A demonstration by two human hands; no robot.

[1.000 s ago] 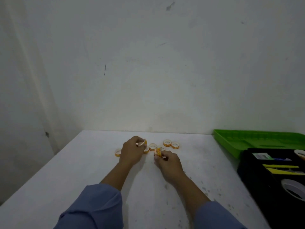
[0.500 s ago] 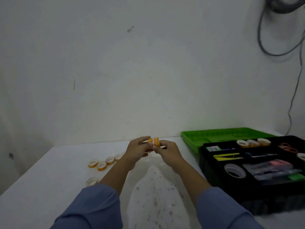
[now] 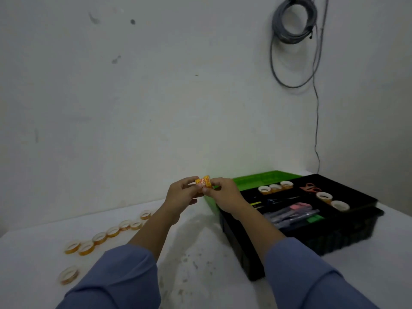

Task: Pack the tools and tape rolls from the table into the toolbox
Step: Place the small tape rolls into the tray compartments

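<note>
- Near the centre of the frame, the left hand and the right hand meet fingertip to fingertip, raised above the table.
- Between them sits a small stack of orange tape rolls, pinched from both sides: left fingers on its left end, right thumb and fingers on its right end. The stack is short and cylindrical, with an orange, red and white printed wrap.
- The toolbox lies just right of the hands, in the right-centre of the frame: a black plastic box with a ribbed side wall and a divided tray on top.
- A bright green lid with a raised rim lies behind the toolbox, just behind the right hand.
- In the tray's compartments lie more tape rolls, round with pale cores; orange-handled scissors; and dark, blurred tools.
- At lower left, loose tape rolls lie flat in a curving row on the table, thin amber rings with pale insides.
- The table is white, matte and speckled with dark marks.
- Blue cloth sleeves cover both forearms.
- A grey coiled cable hangs on the white wall, upper right.
</note>
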